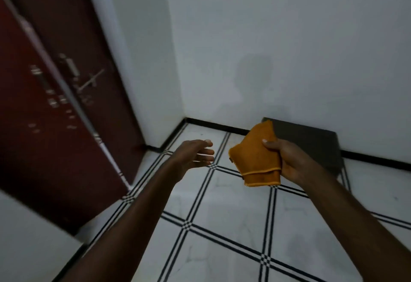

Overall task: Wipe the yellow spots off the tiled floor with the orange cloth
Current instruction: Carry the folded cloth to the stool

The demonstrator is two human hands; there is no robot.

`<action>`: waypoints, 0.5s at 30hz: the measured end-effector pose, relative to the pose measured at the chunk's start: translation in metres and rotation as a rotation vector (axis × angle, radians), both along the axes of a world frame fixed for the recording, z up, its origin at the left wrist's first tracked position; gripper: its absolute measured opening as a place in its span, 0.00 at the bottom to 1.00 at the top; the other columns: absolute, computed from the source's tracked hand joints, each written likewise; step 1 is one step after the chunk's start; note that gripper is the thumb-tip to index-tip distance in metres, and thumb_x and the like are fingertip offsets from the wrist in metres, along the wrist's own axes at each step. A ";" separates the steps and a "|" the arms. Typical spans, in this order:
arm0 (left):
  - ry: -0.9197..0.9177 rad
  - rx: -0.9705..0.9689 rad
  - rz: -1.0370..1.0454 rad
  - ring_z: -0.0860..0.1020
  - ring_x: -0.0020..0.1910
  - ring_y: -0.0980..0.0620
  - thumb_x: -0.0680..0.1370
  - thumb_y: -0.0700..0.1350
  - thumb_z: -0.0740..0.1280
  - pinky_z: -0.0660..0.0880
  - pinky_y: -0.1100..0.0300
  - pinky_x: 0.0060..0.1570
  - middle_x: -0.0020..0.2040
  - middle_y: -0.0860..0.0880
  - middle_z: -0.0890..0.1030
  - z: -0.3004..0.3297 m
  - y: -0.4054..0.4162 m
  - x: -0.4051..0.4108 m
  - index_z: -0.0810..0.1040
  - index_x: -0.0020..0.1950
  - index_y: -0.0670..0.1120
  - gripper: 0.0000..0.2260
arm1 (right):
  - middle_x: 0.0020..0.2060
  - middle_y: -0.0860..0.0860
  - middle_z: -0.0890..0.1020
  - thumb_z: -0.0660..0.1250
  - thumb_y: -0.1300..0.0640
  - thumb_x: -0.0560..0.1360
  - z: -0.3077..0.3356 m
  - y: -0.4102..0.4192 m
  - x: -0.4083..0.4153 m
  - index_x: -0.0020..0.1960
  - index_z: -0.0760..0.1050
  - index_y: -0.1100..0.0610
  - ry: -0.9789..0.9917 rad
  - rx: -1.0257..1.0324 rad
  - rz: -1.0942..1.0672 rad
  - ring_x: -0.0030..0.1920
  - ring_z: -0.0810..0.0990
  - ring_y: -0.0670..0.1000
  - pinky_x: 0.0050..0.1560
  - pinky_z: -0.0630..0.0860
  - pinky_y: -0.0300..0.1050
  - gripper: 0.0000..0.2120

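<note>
Tiled floor (233, 226) under right hand (289, 161), cloth-gripping.

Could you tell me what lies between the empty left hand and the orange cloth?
Nothing: in the head view, only bare tiled floor shows in the gap between the left hand and the orange cloth.

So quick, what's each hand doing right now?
Left hand: open, empty, fingers spread above the floor.
Right hand: closed, holding the folded cloth in the air.
</note>
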State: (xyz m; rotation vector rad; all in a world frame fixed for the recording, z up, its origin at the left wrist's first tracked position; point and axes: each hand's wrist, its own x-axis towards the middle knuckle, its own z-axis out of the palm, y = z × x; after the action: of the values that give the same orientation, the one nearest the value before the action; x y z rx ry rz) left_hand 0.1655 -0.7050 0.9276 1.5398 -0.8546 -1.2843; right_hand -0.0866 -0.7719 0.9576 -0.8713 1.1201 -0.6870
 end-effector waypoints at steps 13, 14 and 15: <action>0.021 0.089 -0.315 0.83 0.54 0.47 0.80 0.50 0.65 0.79 0.51 0.57 0.55 0.44 0.84 -0.081 -0.351 -0.111 0.78 0.62 0.45 0.14 | 0.70 0.62 0.72 0.67 0.54 0.79 -0.095 -0.266 -0.124 0.80 0.57 0.55 0.064 0.138 -0.372 0.64 0.75 0.67 0.58 0.74 0.65 0.33; 0.019 0.101 -0.339 0.83 0.55 0.46 0.80 0.51 0.65 0.79 0.50 0.58 0.56 0.44 0.84 -0.087 -0.383 -0.118 0.78 0.62 0.44 0.15 | 0.71 0.62 0.72 0.67 0.54 0.79 -0.101 -0.291 -0.129 0.80 0.58 0.55 0.065 0.152 -0.378 0.65 0.75 0.67 0.57 0.74 0.65 0.33; 0.016 0.116 -0.353 0.83 0.55 0.46 0.80 0.51 0.66 0.78 0.49 0.59 0.56 0.43 0.84 -0.092 -0.406 -0.123 0.78 0.63 0.44 0.15 | 0.71 0.62 0.72 0.67 0.54 0.80 -0.107 -0.311 -0.134 0.80 0.58 0.56 0.085 0.163 -0.387 0.65 0.74 0.66 0.57 0.74 0.65 0.32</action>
State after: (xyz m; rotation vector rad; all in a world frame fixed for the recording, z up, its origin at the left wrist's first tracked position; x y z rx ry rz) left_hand 0.0423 -1.1107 0.8351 1.5094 -1.0928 -1.6206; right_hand -0.2208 -1.0826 0.8509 -0.5521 1.4196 -0.8669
